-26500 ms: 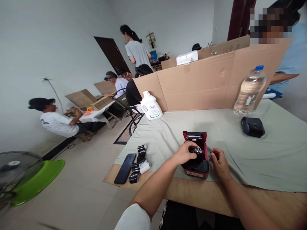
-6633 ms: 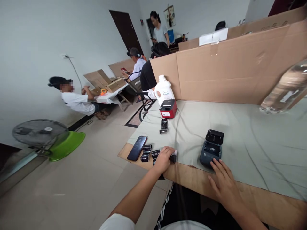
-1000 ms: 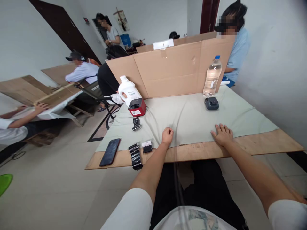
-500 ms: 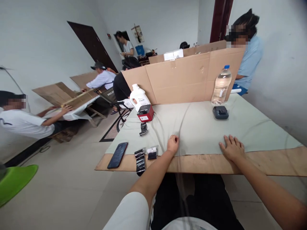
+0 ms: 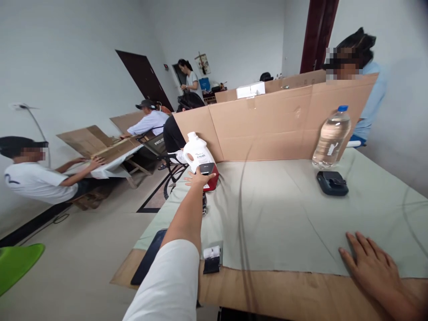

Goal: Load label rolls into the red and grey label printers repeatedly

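My left hand (image 5: 199,178) reaches far across the table with its fingers spread, at the near side of a small red box-shaped device with a black top (image 5: 213,178); whether it touches the device I cannot tell. A white jug (image 5: 198,149) with a handle stands just behind the device. My right hand (image 5: 372,263) lies flat with fingers apart on the pale green cloth, near the table's front edge, holding nothing. A dark box-shaped device (image 5: 332,183) lies beyond it, in front of a large clear bottle with a blue cap (image 5: 331,140).
A cardboard partition (image 5: 267,127) closes off the table's far side. A dark phone (image 5: 147,263) and a small white-and-black roll (image 5: 211,259) lie at the front left, partly behind my left arm. Several people sit or stand at other tables; one person (image 5: 372,93) is behind the partition.
My left hand has gone from a loose fist near the front edge forward and left to the red device, its fingers opening. My view has moved closer to the table. My right hand stays flat.
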`<action>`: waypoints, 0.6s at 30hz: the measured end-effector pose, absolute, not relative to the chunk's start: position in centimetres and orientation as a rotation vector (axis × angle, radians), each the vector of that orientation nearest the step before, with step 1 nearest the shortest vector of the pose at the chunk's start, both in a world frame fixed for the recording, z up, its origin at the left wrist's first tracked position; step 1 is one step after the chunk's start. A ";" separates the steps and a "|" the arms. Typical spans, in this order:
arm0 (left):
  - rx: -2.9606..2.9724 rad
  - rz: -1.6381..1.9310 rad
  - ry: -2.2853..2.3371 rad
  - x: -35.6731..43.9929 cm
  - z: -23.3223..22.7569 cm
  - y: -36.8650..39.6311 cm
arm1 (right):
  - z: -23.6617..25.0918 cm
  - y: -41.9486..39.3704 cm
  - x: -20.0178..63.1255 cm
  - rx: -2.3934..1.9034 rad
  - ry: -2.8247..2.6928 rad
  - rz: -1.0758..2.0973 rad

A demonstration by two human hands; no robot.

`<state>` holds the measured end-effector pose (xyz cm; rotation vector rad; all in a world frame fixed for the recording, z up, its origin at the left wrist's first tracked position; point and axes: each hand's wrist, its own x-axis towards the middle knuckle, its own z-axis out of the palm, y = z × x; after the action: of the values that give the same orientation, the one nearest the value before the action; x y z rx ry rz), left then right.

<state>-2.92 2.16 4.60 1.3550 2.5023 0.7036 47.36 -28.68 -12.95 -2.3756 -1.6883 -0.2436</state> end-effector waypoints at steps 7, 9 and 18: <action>1.549 0.562 2.499 -3.8 1.8 4.2 | -12.6 -28.7 47.0 -2.394 -1.650 -0.250; 1.578 0.647 2.565 -3.6 1.1 3.8 | -12.5 -28.7 46.9 -2.390 -1.641 -0.241; 1.776 0.872 2.433 4.9 4.2 -2.0 | -11.9 -28.9 46.7 -2.417 -1.685 -0.236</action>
<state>4.86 -1.98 4.24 1.7759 2.4335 0.8721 46.72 -28.86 -11.90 -2.4166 -1.6847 -0.2361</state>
